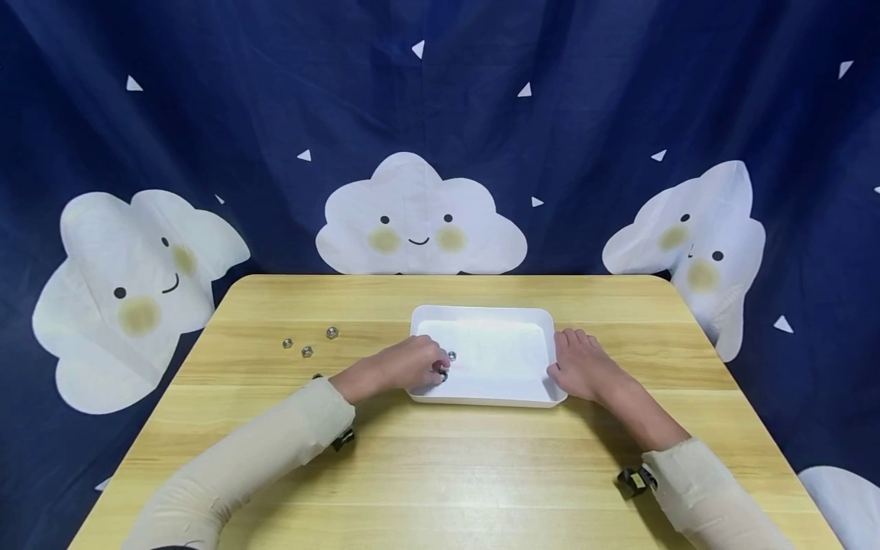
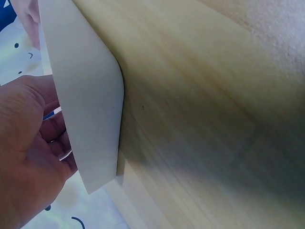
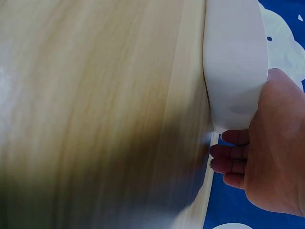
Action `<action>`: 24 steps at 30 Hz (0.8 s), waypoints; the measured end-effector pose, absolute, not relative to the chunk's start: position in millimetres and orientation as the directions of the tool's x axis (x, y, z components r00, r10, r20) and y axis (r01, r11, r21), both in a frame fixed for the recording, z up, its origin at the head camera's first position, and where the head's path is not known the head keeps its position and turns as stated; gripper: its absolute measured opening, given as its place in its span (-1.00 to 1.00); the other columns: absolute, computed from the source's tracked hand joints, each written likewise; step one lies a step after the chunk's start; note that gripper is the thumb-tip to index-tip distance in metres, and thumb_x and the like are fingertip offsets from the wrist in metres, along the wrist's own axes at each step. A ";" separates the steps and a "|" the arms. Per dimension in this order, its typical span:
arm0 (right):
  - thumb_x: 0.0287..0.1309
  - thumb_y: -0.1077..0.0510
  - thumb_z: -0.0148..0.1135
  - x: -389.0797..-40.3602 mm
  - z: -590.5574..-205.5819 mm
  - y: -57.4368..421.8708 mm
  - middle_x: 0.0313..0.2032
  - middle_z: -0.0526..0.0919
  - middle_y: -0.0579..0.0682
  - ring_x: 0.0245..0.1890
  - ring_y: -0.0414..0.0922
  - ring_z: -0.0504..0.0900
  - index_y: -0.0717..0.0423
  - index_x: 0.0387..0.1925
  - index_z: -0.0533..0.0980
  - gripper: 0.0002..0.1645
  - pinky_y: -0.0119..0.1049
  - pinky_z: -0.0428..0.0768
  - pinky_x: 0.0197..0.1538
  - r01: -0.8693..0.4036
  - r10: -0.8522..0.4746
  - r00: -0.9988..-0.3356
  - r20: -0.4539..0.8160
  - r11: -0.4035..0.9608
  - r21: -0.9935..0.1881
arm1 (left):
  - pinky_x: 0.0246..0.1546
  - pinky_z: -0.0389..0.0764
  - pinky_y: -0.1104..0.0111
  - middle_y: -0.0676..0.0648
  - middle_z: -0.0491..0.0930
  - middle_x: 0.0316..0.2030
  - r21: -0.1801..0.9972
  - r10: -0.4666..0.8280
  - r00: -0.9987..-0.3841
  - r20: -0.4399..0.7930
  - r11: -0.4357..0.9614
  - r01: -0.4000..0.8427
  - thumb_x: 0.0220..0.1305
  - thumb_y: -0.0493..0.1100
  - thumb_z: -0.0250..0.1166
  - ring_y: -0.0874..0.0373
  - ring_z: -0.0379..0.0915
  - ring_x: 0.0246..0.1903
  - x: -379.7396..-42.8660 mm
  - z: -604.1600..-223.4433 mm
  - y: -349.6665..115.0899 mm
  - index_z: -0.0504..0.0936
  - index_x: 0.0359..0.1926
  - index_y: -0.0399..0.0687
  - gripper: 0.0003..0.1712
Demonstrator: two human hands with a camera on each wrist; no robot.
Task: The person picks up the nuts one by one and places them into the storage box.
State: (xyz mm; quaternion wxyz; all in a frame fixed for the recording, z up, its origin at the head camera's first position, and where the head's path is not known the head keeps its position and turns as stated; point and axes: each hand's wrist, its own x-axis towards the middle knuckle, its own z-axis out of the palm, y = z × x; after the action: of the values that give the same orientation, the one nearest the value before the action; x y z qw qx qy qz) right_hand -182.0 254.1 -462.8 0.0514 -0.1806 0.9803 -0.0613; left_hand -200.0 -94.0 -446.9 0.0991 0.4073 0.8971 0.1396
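Observation:
A white rectangular tray (image 1: pixel 491 402) lies on the wooden table. Over its left rim reaches my left hand (image 1: pixel 418 362), fingertips inside, pinching a metal nut (image 1: pixel 443 375) low near the tray floor. A second nut (image 1: pixel 451 356) rests in the tray just beyond those fingers. In the left wrist view the tray wall (image 2: pixel 90 95) hides the fingertips of the left hand (image 2: pixel 33 143). My right hand (image 1: pixel 583 362) grips the tray's right end; in the right wrist view its thumb is at the rim and its fingers (image 3: pixel 233 151) curl by the outer wall (image 3: pixel 236 62).
Left of the tray, three loose nuts (image 1: pixel 307 351) lie on the table (image 1: pixel 440 473). Behind the table's far edge hangs a dark blue curtain (image 1: pixel 275 92) with printed clouds. Each wrist carries a small black camera (image 1: pixel 635 482).

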 end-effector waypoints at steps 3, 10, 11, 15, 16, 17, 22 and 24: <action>0.28 0.05 -0.01 -182.0 -462.5 253.9 0.12 0.48 0.37 0.17 0.29 0.40 0.48 0.22 0.31 -0.35 0.27 0.37 0.31 -0.345 -0.359 -0.929 -0.083 0.927 -0.146 | 0.04 0.68 0.27 -0.03 0.81 -0.22 0.330 0.764 -0.645 -0.036 0.618 0.714 0.28 -0.23 0.44 0.10 0.68 -0.14 -199.5 -444.2 -94.6 0.82 -0.08 -0.12 -0.80; 0.30 0.05 0.00 -181.3 -461.7 253.9 0.13 0.48 0.38 0.19 0.29 0.39 0.49 0.24 0.30 -0.34 0.27 0.36 0.32 -0.342 -0.357 -0.930 -0.092 0.928 -0.148 | 0.07 0.68 0.27 -0.03 0.81 -0.17 0.326 0.763 -0.646 0.000 0.611 0.722 0.33 -0.25 0.41 0.10 0.66 -0.11 -198.4 -440.6 -95.3 0.81 -0.07 -0.12 -0.82; 0.30 0.05 0.00 -181.3 -461.8 254.0 0.13 0.48 0.38 0.19 0.29 0.39 0.49 0.24 0.30 -0.34 0.27 0.36 0.32 -0.342 -0.357 -0.930 -0.091 0.928 -0.149 | 0.07 0.68 0.27 -0.02 0.81 -0.16 0.325 0.759 -0.651 0.003 0.615 0.719 0.34 -0.25 0.41 0.11 0.66 -0.10 -198.1 -440.7 -95.7 0.80 -0.06 -0.12 -0.81; 0.29 0.05 0.00 -181.1 -462.2 253.7 0.14 0.48 0.37 0.19 0.29 0.40 0.48 0.24 0.30 -0.35 0.27 0.36 0.32 -0.342 -0.358 -0.930 -0.089 0.927 -0.155 | 0.09 0.68 0.28 0.00 0.80 -0.07 0.333 0.742 -0.670 0.023 0.626 0.705 0.37 -0.24 0.39 0.11 0.65 -0.04 -195.7 -440.1 -97.9 0.79 -0.02 -0.10 -0.80; 0.29 0.05 0.00 -181.1 -462.4 253.7 0.13 0.48 0.37 0.19 0.29 0.40 0.48 0.23 0.30 -0.35 0.26 0.37 0.32 -0.342 -0.358 -0.929 -0.088 0.927 -0.156 | 0.10 0.67 0.28 0.00 0.80 -0.05 0.334 0.738 -0.674 0.029 0.629 0.702 0.38 -0.23 0.38 0.11 0.65 -0.01 -194.9 -439.3 -98.6 0.79 -0.02 -0.09 -0.80; 0.29 0.05 0.00 -181.1 -462.6 253.7 0.13 0.48 0.37 0.19 0.29 0.40 0.48 0.23 0.30 -0.35 0.26 0.37 0.32 -0.342 -0.358 -0.929 -0.089 0.927 -0.156 | 0.12 0.67 0.27 0.00 0.80 -0.03 0.338 0.734 -0.678 0.035 0.630 0.699 0.39 -0.23 0.37 0.10 0.66 0.01 -194.0 -438.2 -99.4 0.79 -0.01 -0.09 -0.80; 0.29 0.06 0.01 -181.3 -462.6 254.0 0.12 0.49 0.37 0.18 0.29 0.40 0.47 0.22 0.31 -0.37 0.25 0.37 0.29 -0.343 -0.357 -0.930 -0.081 0.927 -0.150 | 0.13 0.67 0.25 -0.03 0.79 -0.02 0.338 0.722 -0.689 0.068 0.633 0.696 0.43 -0.22 0.32 0.09 0.67 0.04 -190.8 -433.1 -104.5 0.78 0.00 -0.11 -0.79; 0.29 0.06 0.01 -181.2 -462.4 254.0 0.12 0.49 0.37 0.18 0.29 0.40 0.47 0.22 0.31 -0.37 0.26 0.37 0.30 -0.343 -0.357 -0.931 -0.079 0.927 -0.150 | 0.11 0.68 0.25 -0.03 0.79 -0.04 0.332 0.717 -0.692 0.083 0.635 0.698 0.43 -0.21 0.31 0.10 0.67 0.01 -190.1 -432.3 -107.0 0.78 0.00 -0.11 -0.79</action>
State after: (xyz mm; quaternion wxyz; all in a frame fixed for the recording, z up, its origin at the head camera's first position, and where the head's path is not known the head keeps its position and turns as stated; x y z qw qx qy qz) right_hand -181.2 254.0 -462.4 0.0523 -0.1786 0.9802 -0.0672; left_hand -190.1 -107.0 -432.3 0.0285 0.3914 0.9037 0.1713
